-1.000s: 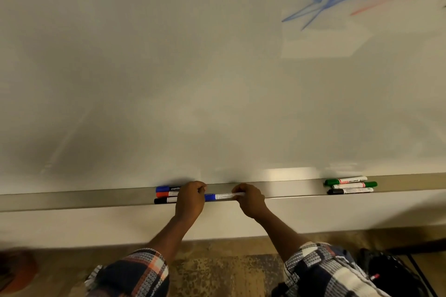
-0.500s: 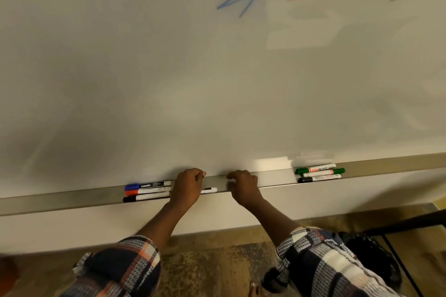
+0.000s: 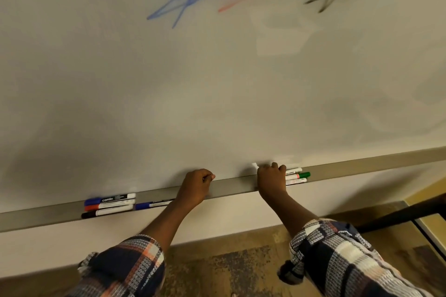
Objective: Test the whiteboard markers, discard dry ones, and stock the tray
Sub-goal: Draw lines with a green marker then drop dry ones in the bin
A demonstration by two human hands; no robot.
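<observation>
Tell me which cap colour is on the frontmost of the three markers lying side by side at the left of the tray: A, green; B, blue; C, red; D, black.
D: the black-capped marker lies nearest the front edge of the tray, with the red-capped marker behind it and the blue-capped Camlin marker next to the whiteboard.

Along the left of your metal tray (image 3: pixel 48 218), three capped markers lie side by side with caps to the left: the blue marker (image 3: pixel 109 199) nearest the board, then the red marker (image 3: pixel 108 206) and the black marker (image 3: pixel 107 213). A second blue marker (image 3: pixel 153 205) lies just right of them. Further right, three more markers (image 3: pixel 295 176), one green-capped, lie together, their left ends under your right hand (image 3: pixel 271 176).
</observation>
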